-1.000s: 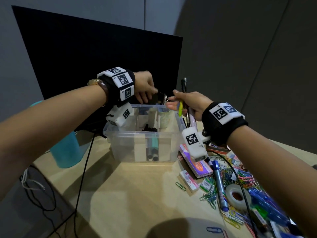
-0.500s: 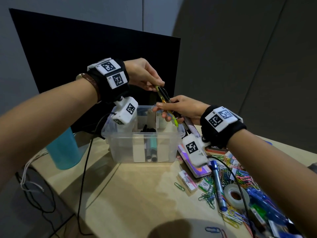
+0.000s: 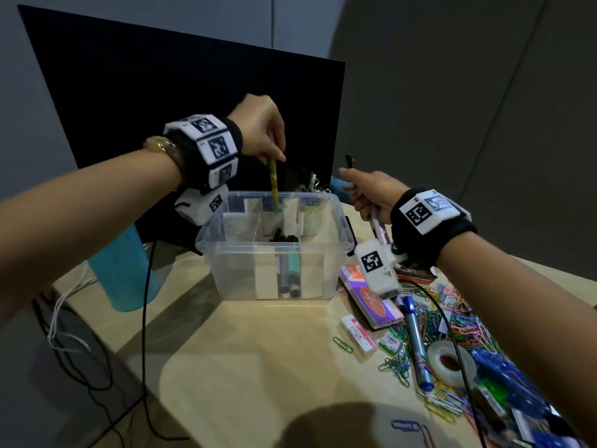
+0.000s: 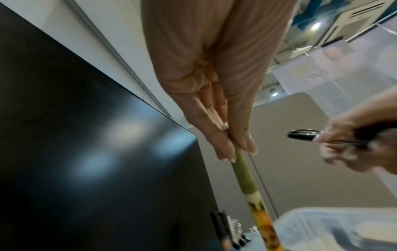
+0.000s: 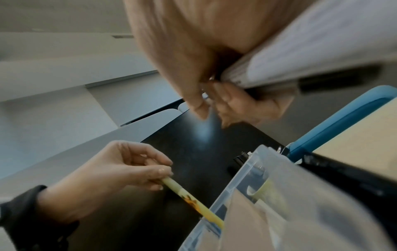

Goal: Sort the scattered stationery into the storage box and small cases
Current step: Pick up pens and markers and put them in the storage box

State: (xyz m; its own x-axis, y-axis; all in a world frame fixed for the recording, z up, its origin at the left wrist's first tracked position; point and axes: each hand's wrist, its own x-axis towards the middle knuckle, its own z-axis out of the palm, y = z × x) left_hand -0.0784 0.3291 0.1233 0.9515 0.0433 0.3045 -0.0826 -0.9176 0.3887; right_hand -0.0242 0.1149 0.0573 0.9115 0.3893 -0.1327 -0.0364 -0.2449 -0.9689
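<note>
While the left hand (image 3: pixel 258 127) pinched the top end of a yellow-green patterned pen (image 3: pixel 274 182) between thumb and fingertips, the pen hung almost upright with its lower tip inside the clear plastic storage box (image 3: pixel 274 253), in a middle compartment. To the right of the box, the right hand (image 3: pixel 371 195) was closed around a bundle of pens (image 3: pixel 377 225), one black tip sticking up. Coloured paper clips (image 3: pixel 429 318) lay scattered on the light wooden table (image 3: pixel 258 367).
</note>
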